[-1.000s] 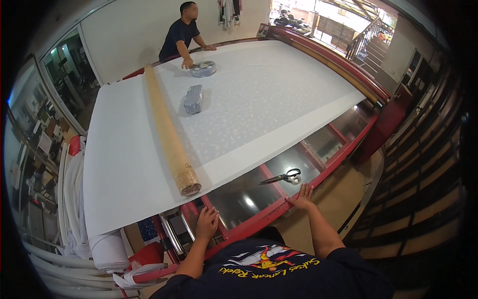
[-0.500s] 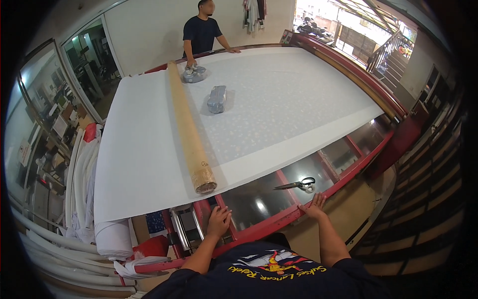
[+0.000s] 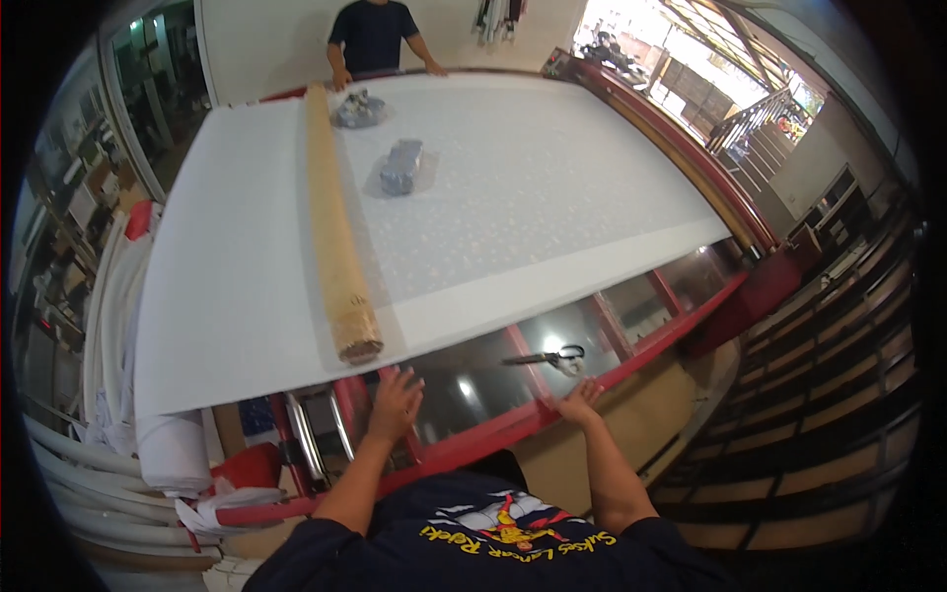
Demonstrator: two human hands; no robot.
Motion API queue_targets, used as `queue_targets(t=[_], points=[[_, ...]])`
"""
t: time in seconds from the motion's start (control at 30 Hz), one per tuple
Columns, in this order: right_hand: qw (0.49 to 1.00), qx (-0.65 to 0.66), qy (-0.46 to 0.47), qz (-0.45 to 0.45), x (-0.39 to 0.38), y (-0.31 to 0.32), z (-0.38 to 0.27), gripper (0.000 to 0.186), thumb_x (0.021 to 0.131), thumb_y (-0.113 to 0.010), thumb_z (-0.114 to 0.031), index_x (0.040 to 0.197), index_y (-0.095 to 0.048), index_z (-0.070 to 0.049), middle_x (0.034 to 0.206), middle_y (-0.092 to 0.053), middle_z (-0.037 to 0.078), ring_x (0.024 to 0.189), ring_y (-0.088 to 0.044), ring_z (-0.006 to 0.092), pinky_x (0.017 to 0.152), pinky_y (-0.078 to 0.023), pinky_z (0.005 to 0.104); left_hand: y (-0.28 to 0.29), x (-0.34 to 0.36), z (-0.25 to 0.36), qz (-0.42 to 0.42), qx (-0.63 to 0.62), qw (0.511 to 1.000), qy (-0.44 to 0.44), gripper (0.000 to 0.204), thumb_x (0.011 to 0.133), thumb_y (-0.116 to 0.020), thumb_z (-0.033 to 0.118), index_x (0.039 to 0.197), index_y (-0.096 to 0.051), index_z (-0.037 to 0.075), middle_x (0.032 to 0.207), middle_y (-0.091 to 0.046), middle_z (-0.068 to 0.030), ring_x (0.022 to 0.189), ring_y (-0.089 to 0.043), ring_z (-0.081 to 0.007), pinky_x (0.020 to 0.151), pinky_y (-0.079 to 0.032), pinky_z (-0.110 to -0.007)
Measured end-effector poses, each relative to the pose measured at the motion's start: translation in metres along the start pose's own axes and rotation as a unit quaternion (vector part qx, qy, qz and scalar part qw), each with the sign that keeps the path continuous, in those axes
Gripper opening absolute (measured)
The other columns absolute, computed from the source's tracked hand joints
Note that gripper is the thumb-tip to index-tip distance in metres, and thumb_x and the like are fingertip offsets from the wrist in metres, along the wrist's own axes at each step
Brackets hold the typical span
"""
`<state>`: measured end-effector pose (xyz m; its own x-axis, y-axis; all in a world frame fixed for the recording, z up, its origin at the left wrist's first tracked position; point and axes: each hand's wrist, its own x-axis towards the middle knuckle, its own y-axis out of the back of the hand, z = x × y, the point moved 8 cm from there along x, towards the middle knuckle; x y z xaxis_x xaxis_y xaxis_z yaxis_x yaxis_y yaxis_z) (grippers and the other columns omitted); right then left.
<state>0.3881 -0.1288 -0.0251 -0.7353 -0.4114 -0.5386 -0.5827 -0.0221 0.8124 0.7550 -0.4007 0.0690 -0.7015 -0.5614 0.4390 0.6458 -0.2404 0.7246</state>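
My left hand (image 3: 397, 403) has its fingers apart and holds nothing, just off the near edge of a large white sheet (image 3: 227, 266). It hovers over the red frame (image 3: 473, 446) of a wide table, a little below the end of a long brown cardboard-like roll (image 3: 335, 237). My right hand (image 3: 580, 400) rests on the frame's near rail with fingers stretched out. Beside it lie dark-handled scissors (image 3: 547, 357) and a small white object (image 3: 570, 367) on the glass-like panels. A wrapped grey-blue block (image 3: 401, 166) and a rounded wrapped bundle (image 3: 359, 111) sit on the sheet.
A person (image 3: 375, 39) in a dark shirt stands at the far side, hands by the table edge. Long white rolls (image 3: 104, 326) and a thick white fabric-like roll (image 3: 173, 454) are at the left. A dark slatted rack (image 3: 809, 414) stands at the right.
The whole view has shifted. My left hand has come off the red frame toward the sheet's near edge. The other person's hand has drawn back from the rounded bundle.
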Motion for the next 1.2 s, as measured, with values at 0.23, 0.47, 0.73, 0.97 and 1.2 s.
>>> queue_targets(t=[0.23,0.47,0.73,0.97,1.2], points=[[0.998,0.007,0.038,0.04,0.002,0.007,-0.025,0.154,0.066,-0.062,-0.09,0.153,0.011,0.014,0.161,0.022,0.033,0.146,0.031,0.0491,0.118,0.015,0.0592,-0.041,0.054,-0.036,-0.052,0.135,0.987,0.07,0.066,0.099,-0.056,0.044,0.152,-0.041,0.007,0.158,-0.037,-0.0181,0.149,-0.028,-0.0394,0.122,-0.022,-0.052],[1.0,-0.015,0.001,0.007,0.003,0.01,-0.017,0.155,0.067,-0.066,-0.087,0.152,0.018,0.011,0.16,0.027,0.031,0.144,0.032,0.0525,0.119,0.012,0.0597,-0.062,0.054,-0.037,-0.104,0.169,0.976,0.087,0.067,0.101,-0.048,0.052,0.15,-0.045,0.006,0.156,-0.041,-0.0158,0.149,-0.029,-0.0351,0.124,-0.017,-0.05],[0.999,-0.046,-0.021,-0.006,-0.004,0.008,-0.014,0.157,0.065,-0.064,-0.09,0.153,0.018,0.009,0.161,0.026,0.03,0.144,0.031,0.0524,0.119,0.011,0.0585,-0.059,0.048,-0.031,-0.1,0.15,0.98,0.089,0.062,0.102,-0.048,0.049,0.149,-0.046,0.008,0.156,-0.043,-0.0139,0.149,-0.031,-0.0346,0.124,-0.018,-0.05],[0.999,-0.044,-0.011,0.016,-0.005,0.015,-0.02,0.156,0.065,-0.062,-0.091,0.153,0.016,0.01,0.162,0.024,0.03,0.145,0.031,0.0515,0.119,0.012,0.0596,-0.054,0.049,-0.029,-0.081,0.146,0.983,0.071,0.061,0.102,-0.05,0.045,0.15,-0.045,0.008,0.155,-0.043,-0.0149,0.147,-0.032,-0.0373,0.122,-0.02,-0.053],[0.999,-0.049,-0.001,-0.009,-0.01,0.013,-0.02,0.157,0.063,-0.061,-0.093,0.153,0.015,0.012,0.161,0.024,0.032,0.145,0.034,0.048,0.118,0.018,0.0562,-0.049,0.031,-0.02,-0.059,0.153,0.985,0.051,0.06,0.098,-0.056,0.041,0.147,-0.048,0.007,0.151,-0.046,-0.017,0.144,-0.036,-0.0401,0.12,-0.022,-0.055]])
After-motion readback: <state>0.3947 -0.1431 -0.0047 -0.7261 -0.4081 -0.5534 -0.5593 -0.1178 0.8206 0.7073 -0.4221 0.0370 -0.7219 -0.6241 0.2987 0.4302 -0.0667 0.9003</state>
